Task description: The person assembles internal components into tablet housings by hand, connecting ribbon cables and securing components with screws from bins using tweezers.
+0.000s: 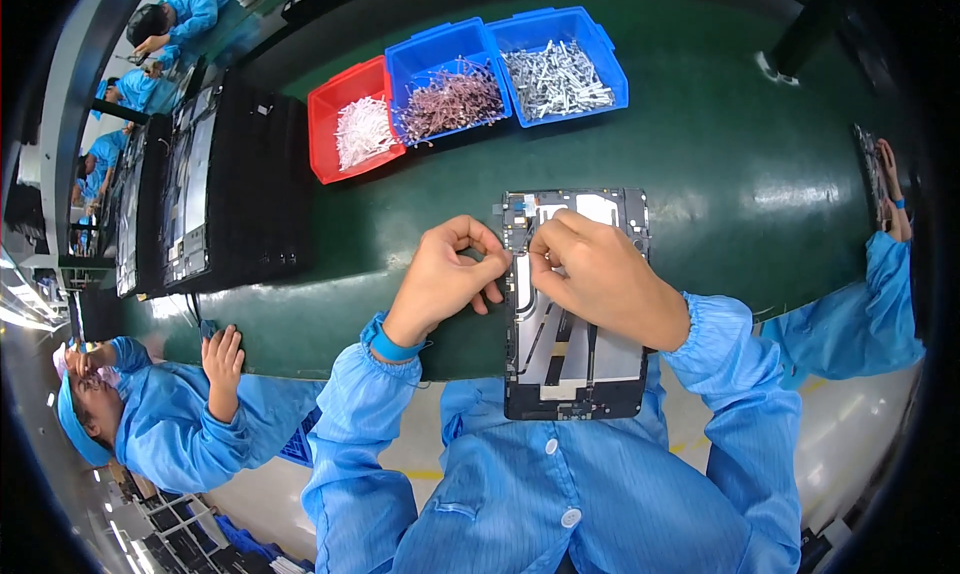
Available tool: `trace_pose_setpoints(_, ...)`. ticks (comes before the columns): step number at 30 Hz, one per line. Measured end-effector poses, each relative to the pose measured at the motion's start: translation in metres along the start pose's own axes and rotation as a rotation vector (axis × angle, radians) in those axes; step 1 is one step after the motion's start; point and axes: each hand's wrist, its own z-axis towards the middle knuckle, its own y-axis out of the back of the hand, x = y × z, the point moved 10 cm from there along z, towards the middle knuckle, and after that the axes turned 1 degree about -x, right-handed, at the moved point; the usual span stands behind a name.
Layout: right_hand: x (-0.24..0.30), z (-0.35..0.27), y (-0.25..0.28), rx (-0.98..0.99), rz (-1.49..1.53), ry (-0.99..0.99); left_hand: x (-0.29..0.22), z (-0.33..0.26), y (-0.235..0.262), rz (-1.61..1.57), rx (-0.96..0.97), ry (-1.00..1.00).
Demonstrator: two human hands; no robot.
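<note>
An opened tablet (pixel 622 359), its black frame, flat cables and silver inner plates bare, lies before me and reaches over the table's near edge. My left hand (pixel 448 279) is at its upper left edge, thumb and forefinger pinched together; whatever they hold is too small to make out. Over the tablet's upper part, my right hand (pixel 610 277) is closed with bent fingers pointing down at the inside. Its fingertips are partly hidden, so what they grip cannot be seen. A blue band (pixel 391 342) circles my left wrist.
Beyond the tablet stand a red bin (pixel 320 139) of small white parts, a blue bin (pixel 400 54) of brownish wired parts and another blue bin (pixel 607 52) of silvery parts. Black trays (pixel 250 194) with tablets stand left on the green table (pixel 720 164). Co-workers sit on both sides.
</note>
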Motion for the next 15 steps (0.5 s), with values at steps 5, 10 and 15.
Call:
trace_pose_setpoints(5,-0.017,0.04,0.027,0.037,0.132,-0.107,0.0,0.005,-0.003,0.005,0.017,0.002)
trace_pose_setpoints(10,-0.043,0.099,0.089,-0.244,-0.353,-0.009,0.004,0.004,-0.001,-0.035,0.048,-0.059)
trace_pose_setpoints(15,-0.041,0.116,0.053,0.036,-0.504,0.174,0.007,-0.001,0.003,-0.105,0.024,-0.089)
